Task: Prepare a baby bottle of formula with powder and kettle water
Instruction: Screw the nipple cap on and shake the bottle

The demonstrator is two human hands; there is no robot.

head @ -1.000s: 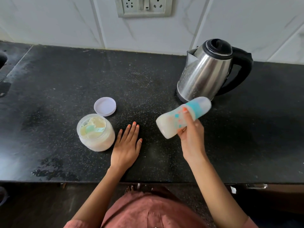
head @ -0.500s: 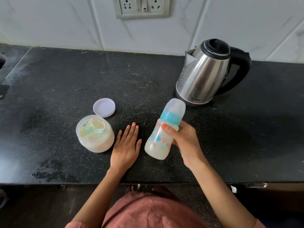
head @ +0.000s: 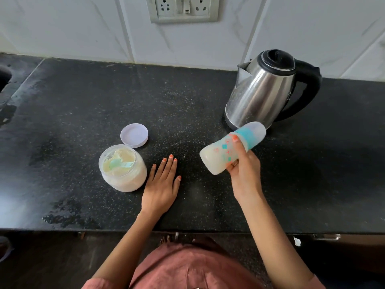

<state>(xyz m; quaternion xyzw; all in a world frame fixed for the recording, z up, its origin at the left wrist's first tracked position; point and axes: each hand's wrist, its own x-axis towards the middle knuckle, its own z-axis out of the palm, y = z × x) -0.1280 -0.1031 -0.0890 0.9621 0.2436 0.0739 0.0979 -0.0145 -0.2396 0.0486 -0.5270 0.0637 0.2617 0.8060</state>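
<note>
My right hand (head: 244,172) grips a capped baby bottle (head: 220,152) of milky liquid, held above the counter and tilted with its cap end toward the upper right. The bottle has a teal collar and coloured prints. My left hand (head: 161,184) rests flat on the black counter (head: 83,101), fingers straight, just right of an open jar of formula powder (head: 123,170) with a teal scoop lying inside. The jar's round lid (head: 134,135) lies behind the jar. A steel kettle (head: 262,92) with a black handle stands at the back right, its lid closed.
A wall socket panel (head: 183,9) is set in the white tiled wall behind. The edge of a sink (head: 4,80) shows at the far left. Wet patches mark the counter's front left. The counter's front edge runs just before my body.
The bottle has swung from a steep, nearly upright tilt half a second ago back to a flatter tilt pointing upper right, as it was one second ago. My left hand has stayed put.
</note>
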